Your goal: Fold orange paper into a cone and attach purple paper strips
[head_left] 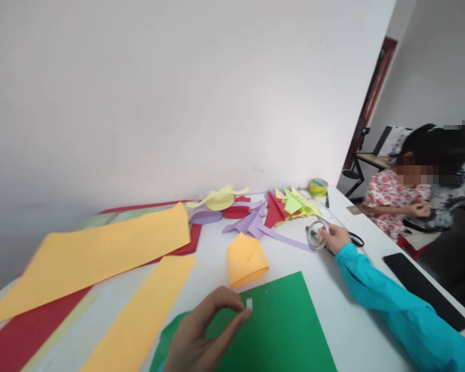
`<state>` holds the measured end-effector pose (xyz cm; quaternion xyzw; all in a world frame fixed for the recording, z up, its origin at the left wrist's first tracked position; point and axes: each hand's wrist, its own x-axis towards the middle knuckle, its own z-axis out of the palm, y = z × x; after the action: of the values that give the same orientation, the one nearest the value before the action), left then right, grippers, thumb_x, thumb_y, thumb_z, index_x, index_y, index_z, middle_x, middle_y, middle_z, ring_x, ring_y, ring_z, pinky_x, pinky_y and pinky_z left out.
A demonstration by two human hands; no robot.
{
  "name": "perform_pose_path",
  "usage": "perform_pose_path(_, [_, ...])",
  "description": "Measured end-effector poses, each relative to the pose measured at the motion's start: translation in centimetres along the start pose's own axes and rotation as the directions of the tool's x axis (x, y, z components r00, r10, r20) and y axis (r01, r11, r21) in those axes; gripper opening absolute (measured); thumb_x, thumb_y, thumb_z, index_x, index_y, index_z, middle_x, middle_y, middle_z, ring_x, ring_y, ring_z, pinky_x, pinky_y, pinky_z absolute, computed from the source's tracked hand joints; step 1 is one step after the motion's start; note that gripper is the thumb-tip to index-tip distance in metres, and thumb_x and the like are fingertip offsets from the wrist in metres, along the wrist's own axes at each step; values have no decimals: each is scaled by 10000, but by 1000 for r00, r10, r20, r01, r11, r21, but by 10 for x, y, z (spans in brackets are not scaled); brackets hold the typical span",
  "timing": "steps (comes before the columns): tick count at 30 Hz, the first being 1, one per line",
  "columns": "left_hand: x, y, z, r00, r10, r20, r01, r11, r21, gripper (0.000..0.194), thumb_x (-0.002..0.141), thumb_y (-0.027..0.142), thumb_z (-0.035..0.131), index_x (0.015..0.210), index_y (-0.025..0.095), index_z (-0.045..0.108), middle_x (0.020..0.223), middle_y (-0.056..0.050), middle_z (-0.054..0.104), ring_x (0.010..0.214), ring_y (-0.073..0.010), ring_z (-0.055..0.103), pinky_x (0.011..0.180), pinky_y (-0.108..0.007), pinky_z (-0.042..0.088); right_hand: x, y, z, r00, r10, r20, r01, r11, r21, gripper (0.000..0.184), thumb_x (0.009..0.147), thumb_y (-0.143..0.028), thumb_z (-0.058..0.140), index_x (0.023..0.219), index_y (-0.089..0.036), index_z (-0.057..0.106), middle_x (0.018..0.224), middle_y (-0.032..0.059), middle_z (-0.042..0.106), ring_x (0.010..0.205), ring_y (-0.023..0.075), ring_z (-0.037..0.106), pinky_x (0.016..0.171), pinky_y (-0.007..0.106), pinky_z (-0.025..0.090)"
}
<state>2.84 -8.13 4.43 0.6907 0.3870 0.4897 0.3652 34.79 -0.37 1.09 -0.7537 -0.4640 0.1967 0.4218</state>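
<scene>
Between the thumb and forefinger of my left hand (205,330) is a small whitish piece of tape (249,303), held above a green sheet of paper (282,325). My right hand (336,238), in a turquoise sleeve, grips a roll of tape (312,235) by its side. Black-handled scissors (357,239) lie by that hand, partly hidden behind it. A rolled orange paper shape (246,261) stands on the table just beyond the green sheet.
Orange paper (112,258) and an orange strip (147,310) lie left over red sheets. Folded paper pieces (277,206) and a yellow-green tape roll (318,187) sit by the wall. A black flat object (422,289) lies right. Another person (395,201) sits beyond the table.
</scene>
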Motion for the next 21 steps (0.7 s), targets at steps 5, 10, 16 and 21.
perform_pose_path(5, [7, -13, -5, 980, 195, -38, -166, 908, 386, 160, 789, 229, 554, 648, 185, 492, 551, 37, 507, 500, -91, 501, 491, -196, 436, 15, 4, -5, 989, 15, -148, -33, 992, -120, 607, 655, -402, 585, 1145, -51, 504, 921, 162, 592, 827, 278, 580, 702, 382, 454])
perform_pose_path(10, [9, -12, -4, 781, 617, 95, -515, 550, 657, 191, 750, 126, 604, 590, 157, 504, 482, 24, 467, 459, -102, 419, 430, -239, 352, -33, -32, 6, 970, -245, 2, 244, 967, -67, 373, 664, -432, 564, 871, -125, 604, 852, 113, 590, 695, 206, 547, 643, 341, 438])
perform_pose_path(16, [3, -2, -11, 547, 763, 346, -647, 123, 753, 143, 617, 47, 717, 684, 101, 603, 542, -28, 594, 537, -148, 525, 574, -354, 470, -106, -92, 35, 531, -58, 845, -275, 932, 237, 306, 600, -446, 633, 626, -142, 611, 477, -31, 541, 326, 44, 360, 341, 196, 240])
perform_pose_path(21, [-3, -5, -13, 565, 739, 368, -620, 86, 780, 155, 618, 40, 717, 673, 136, 608, 583, -19, 635, 540, -143, 551, 615, -360, 486, -124, -104, 47, 465, 61, 883, -484, 853, 195, 268, 555, -396, 652, 573, -131, 624, 417, -35, 541, 280, 39, 373, 295, 185, 205])
